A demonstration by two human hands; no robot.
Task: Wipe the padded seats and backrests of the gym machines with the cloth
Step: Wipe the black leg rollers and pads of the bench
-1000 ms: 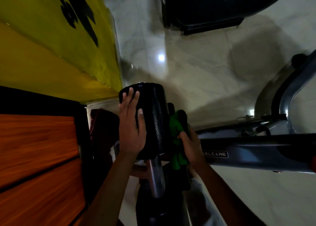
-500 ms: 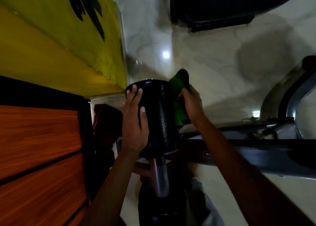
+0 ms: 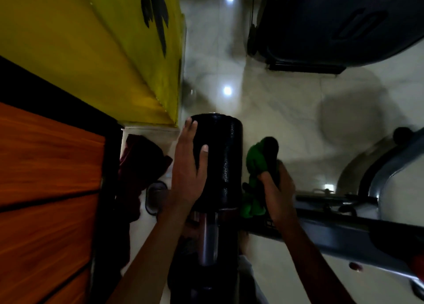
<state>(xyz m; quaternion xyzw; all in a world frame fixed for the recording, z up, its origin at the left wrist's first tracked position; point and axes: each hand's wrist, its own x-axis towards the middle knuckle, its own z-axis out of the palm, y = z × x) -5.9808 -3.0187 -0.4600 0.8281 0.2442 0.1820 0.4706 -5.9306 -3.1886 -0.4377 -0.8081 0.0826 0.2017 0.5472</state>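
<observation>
Head view: pale glossy floor (image 3: 286, 110) below, yellow wall (image 3: 91, 51) to the left, grey machine frame (image 3: 332, 230) crossing right. Centre, the black padded roller (image 3: 222, 156) stands on its metal post (image 3: 207, 239). Left hand (image 3: 187, 166) lies flat against the roller, grip wide, fingers straight. Right hand (image 3: 275, 188) grips the green cloth (image 3: 255, 166), bunched just beside the roller's right side.

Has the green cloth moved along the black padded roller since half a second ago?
Yes. The green cloth dropped from the black padded roller's top end toward the grey frame bar.
</observation>
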